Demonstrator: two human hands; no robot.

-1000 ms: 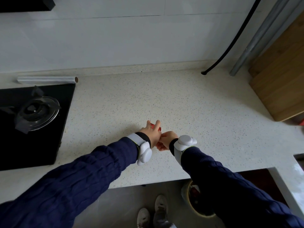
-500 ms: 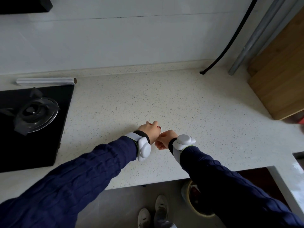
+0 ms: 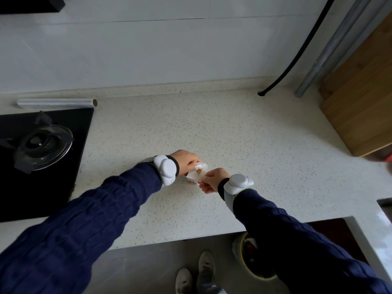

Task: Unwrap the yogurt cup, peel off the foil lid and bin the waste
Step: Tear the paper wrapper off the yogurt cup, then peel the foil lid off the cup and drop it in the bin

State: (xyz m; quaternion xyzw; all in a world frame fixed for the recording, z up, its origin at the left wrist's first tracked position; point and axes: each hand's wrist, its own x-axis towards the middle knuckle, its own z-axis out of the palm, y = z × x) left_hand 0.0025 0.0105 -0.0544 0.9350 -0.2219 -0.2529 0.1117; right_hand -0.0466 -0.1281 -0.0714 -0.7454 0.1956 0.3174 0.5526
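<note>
here, at the middle of the worktop [image 3: 222,132], nearer its front edge than the wall: a small white yogurt cup [image 3: 196,177] with a bit of red print low on its side, tilted, caught between two hands. left hand [image 3: 185,162] curled over the far side of the cup, fingers closed on it. right hand [image 3: 214,180] just beside, on the near right of the cup, fingertips pressed together on something white and crumpled at the rim [image 3: 201,167]; hard to tell whether foil lid or wrapper. hands almost touching, both in dark blue knitted sleeves, a white band [image 3: 166,169] on the left wrist and another [image 3: 238,183] on the right.

along the left edge of the worktop, a black hob [image 3: 70,158] with one burner [image 3: 41,145]. behind the hob, against the wall, a roll of foil [image 3: 56,102] lying flat. at the back right corner, a wooden board [image 3: 360,98] leaning, with a black cable [image 3: 297,60] and a grey pipe [image 3: 331,47] coming down the wall just left of it.

below the front edge, on the floor, a round bin [image 3: 244,257] with scraps inside, partly hidden by the right sleeve, and a pair of pale shoes [image 3: 197,272] left of it.
</note>
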